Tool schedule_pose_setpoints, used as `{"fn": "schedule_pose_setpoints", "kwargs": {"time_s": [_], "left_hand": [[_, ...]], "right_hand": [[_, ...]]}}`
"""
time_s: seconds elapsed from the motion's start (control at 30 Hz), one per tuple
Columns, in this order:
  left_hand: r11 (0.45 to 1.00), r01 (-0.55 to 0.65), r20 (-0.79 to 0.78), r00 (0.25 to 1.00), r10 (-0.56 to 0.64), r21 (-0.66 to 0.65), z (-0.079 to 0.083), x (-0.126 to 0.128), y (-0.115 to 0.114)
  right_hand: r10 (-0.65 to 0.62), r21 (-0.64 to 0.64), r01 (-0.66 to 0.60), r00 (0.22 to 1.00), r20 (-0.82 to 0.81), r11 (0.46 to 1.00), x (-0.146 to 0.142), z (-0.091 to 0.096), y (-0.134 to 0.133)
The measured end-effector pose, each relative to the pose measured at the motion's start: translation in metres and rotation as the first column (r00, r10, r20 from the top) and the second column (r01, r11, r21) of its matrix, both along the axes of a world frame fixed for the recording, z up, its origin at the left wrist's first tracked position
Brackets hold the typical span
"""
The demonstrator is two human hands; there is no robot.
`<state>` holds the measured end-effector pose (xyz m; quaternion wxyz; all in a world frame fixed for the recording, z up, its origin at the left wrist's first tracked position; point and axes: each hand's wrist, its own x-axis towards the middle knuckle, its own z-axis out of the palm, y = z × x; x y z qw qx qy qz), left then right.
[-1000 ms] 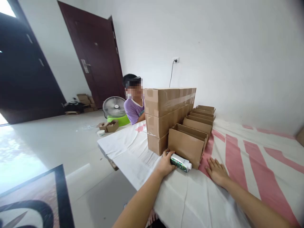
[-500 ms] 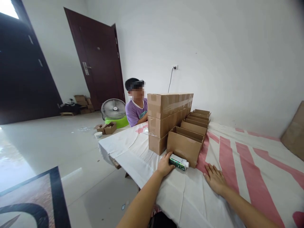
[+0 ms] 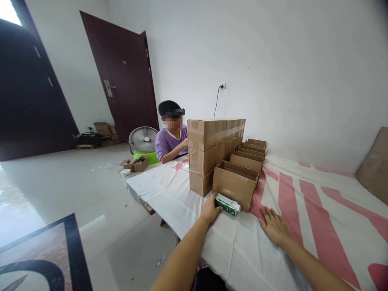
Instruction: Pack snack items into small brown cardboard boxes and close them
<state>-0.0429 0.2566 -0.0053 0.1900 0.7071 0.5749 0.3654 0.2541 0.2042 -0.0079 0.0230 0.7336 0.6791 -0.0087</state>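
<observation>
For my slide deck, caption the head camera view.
Left hand grips a green-and-white tube beside an open carton; right hand lies flat.

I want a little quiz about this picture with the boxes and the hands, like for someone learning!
1. True or false: the left hand is gripping the green-and-white tube.
2. Which is the right hand doing? A) lifting an open carton B) lying flat on the striped cloth C) holding a cup
3. Fill in: the tube lies right in front of the nearest open ____.

Key: 1 true; 2 B; 3 carton.
</observation>
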Motion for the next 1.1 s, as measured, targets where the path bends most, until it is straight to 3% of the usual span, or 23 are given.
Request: {"fn": "schedule_pose_setpoints", "kwargs": {"time_s": [0.53, 1.1], "left_hand": [[0.999, 0.007, -0.188, 0.982, 0.000, 0.035, 0.0044, 0.0061, -0.0097], [0.995, -0.032, -0.107, 0.993, 0.041, 0.090, -0.0008, -0.0003, -0.0002]], "right_hand": [[0.004, 0.043, -0.003, 1.000, -0.026, 0.999, -0.0009, 0.0014, -0.0033], [0.009, 0.038, -0.006, 0.995, -0.098, 0.999, -0.0007, 0.0062, -0.0055]]}}
